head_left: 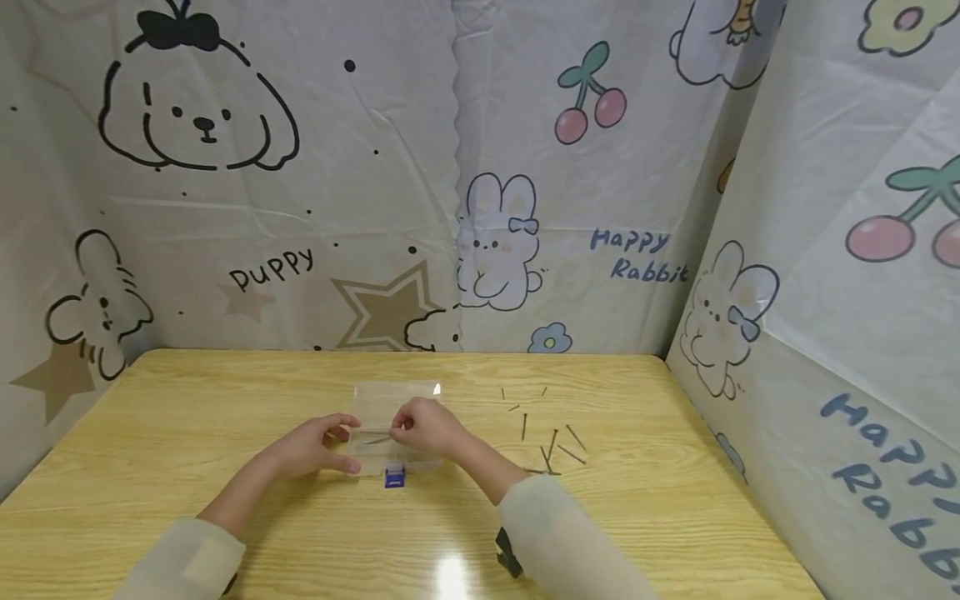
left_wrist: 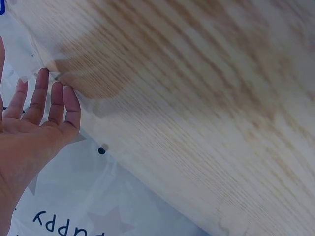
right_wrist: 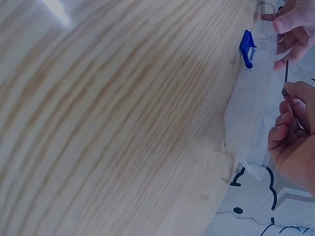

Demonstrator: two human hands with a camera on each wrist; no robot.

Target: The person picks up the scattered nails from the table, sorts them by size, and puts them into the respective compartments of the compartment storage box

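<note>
A clear plastic box (head_left: 397,393) lies with its lid folded back on the table, a blue clasp (head_left: 394,477) at its front edge. My left hand (head_left: 318,444) holds the box's left end, thumb near the front corner and fingers farther back. Over the box, my right hand (head_left: 426,427) pinches a thin metal nail (right_wrist: 287,73) near its dark head, the shaft pointing toward the left hand. In the left wrist view the left hand's fingers (left_wrist: 37,101) are gently bent. The box's inside is hard to make out.
Several loose nails (head_left: 553,446) of different lengths lie scattered to the right of the box, near the right forearm. The wood-grain table (head_left: 247,383) is bordered by printed cloth walls (head_left: 360,208) at the back and sides.
</note>
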